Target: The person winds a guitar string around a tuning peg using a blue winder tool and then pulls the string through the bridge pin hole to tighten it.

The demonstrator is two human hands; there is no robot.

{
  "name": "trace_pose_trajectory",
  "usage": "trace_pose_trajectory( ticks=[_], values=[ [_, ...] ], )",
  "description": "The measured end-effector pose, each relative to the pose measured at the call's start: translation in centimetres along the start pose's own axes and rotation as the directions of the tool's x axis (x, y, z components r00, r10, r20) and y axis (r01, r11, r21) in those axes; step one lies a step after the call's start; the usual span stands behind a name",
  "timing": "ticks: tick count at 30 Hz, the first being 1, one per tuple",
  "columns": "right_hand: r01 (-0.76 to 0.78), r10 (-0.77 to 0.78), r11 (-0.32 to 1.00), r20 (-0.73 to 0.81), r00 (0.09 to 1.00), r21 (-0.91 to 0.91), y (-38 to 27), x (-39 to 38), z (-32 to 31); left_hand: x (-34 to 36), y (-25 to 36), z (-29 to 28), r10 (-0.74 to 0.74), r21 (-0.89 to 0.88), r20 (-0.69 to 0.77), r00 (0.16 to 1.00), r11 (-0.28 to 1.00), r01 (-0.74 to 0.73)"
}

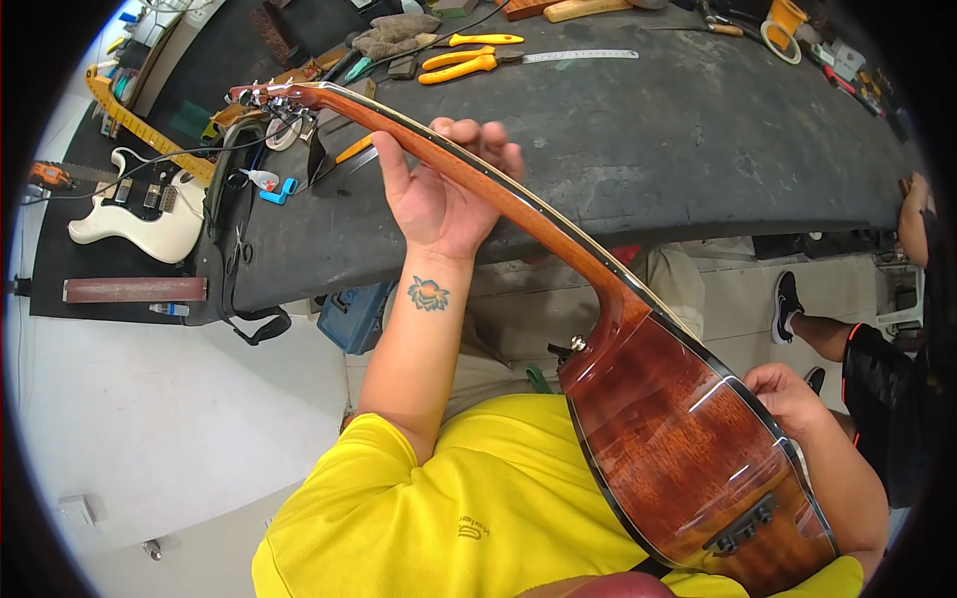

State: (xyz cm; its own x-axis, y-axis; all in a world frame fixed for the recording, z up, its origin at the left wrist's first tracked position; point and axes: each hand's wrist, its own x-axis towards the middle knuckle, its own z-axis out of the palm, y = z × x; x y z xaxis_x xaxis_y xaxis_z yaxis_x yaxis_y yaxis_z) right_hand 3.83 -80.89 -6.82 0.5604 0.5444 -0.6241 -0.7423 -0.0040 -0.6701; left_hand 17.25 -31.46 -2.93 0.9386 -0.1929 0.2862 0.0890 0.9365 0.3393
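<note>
An acoustic guitar (658, 399) with a glossy reddish-brown body rests against my yellow shirt, its side and back toward me. Its neck slants up to the headstock at the far left. My left hand (439, 204) is loosely wrapped round the neck, thumb on the near side and curled fingertips showing beyond it. Across the body's right edge, my right hand (793, 399) is at the front of the guitar with bent fingers. The body hides those fingertips and whatever they touch. A black control panel (743, 525) is set in the guitar's side.
A dark workbench (638, 149) carries yellow-handled pliers (459, 66), a steel ruler (583, 56), a glue bottle (261, 179) and a blue string winder (279, 192). Left lies a white electric guitar (140, 214). Another person's leg (822, 337) and hand (912, 219) are at right.
</note>
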Motion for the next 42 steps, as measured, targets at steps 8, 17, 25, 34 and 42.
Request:
trace_pose_trajectory(
  ticks=[8, 17, 25, 34, 42],
  values=[
    [-0.031, 0.022, 0.989, -0.066, 0.998, -0.141, 0.2, -1.1, -0.4, 3.3, 2.6, -1.6, 0.083, -0.058, 0.107, 0.991, 0.995, -0.077],
    [0.035, -0.016, 0.994, 0.177, 0.984, -0.101, -0.5, 0.8, -0.8, 2.6, 3.4, -1.9, 0.001, -0.253, 0.036, 0.999, 0.967, 0.008],
    [0.054, -0.044, 0.998, 0.22, 0.975, -0.039, 0.0, 0.0, -0.2, 2.5, 2.9, -1.1, 0.03, -0.281, 0.175, 0.984, 0.959, 0.021],
    [0.067, -0.044, 0.993, 0.216, 0.975, -0.099, 1.3, 1.8, -1.2, 1.9, 3.0, -1.2, 0.014, -0.274, 0.085, 0.996, 0.962, 0.01],
    [0.003, -0.034, 0.939, -0.084, 0.996, -0.345, 2.7, 0.9, -1.2, 1.7, 1.6, -0.5, 0.045, -0.285, 0.136, 0.99, 0.958, -0.004]
  ],
)
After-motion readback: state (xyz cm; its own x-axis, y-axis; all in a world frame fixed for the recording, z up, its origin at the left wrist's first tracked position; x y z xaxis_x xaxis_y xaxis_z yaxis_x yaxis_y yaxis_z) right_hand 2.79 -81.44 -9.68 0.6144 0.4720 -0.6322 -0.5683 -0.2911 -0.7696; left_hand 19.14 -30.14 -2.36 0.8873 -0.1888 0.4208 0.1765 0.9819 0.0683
